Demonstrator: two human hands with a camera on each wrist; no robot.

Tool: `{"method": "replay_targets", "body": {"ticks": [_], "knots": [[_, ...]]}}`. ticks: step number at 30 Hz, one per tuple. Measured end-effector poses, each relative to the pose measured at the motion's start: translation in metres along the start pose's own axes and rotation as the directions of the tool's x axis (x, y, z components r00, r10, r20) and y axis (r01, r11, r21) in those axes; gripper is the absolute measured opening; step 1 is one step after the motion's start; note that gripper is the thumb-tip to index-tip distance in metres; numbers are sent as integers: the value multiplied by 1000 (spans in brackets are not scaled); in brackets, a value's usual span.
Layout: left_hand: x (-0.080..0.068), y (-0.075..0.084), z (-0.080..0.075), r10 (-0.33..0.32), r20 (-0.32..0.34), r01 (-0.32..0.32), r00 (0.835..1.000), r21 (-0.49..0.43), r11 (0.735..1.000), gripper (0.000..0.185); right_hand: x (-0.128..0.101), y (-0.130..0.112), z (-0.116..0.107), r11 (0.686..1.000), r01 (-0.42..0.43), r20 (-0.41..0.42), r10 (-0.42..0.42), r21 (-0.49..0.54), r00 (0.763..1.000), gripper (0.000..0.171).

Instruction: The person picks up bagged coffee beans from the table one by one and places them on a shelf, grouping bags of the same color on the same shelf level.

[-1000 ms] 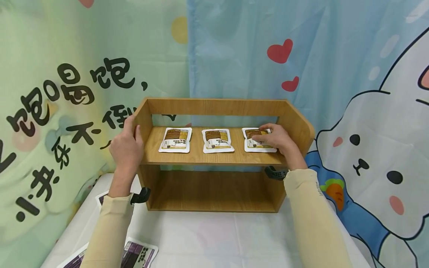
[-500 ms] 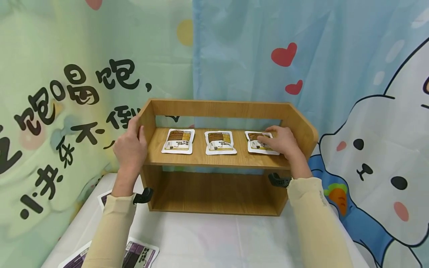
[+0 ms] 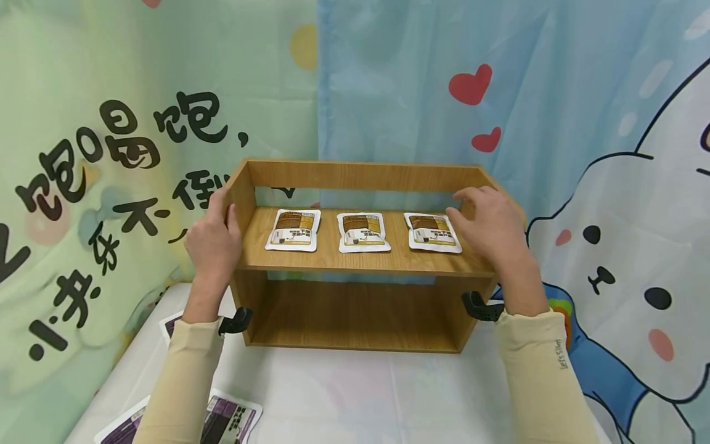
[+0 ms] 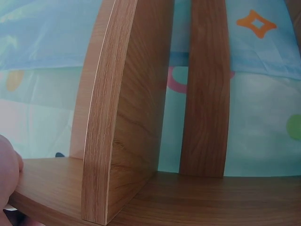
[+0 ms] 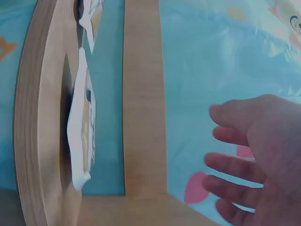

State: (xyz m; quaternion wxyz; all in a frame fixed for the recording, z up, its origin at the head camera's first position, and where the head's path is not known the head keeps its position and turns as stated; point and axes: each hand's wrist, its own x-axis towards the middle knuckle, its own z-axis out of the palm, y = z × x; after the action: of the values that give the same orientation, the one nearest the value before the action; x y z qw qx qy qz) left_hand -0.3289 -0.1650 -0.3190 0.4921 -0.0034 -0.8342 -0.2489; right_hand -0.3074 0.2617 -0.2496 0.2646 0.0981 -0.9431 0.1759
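Left grip (image 3: 213,237): clasping shelf (image 3: 366,175) by side panel (image 3: 244,196) | right grip (image 3: 490,223): loose, near right pouch (image 3: 432,233) | middle pouch (image 3: 363,232) + left pouch (image 3: 293,230): same row

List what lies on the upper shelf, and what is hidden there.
A left pouch, middle pouch and right pouch lie on the upper shelf. They cover the parts beneath them; the right hand hides part of its right end.
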Motion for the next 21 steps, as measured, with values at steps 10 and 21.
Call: {"method": "replay_targets", "body": {"ticks": [10, 21], "knots": [[0, 0, -1, -4, 8, 4, 1000, 8, 1000, 32, -6, 31, 7, 1000, 14, -430, -11, 2, 903, 34], [0, -1, 1, 6, -9, -6, 1000, 5, 1000, 30, -24, 64, 45, 993, 9, -651, 73, 121, 755, 53]]}}
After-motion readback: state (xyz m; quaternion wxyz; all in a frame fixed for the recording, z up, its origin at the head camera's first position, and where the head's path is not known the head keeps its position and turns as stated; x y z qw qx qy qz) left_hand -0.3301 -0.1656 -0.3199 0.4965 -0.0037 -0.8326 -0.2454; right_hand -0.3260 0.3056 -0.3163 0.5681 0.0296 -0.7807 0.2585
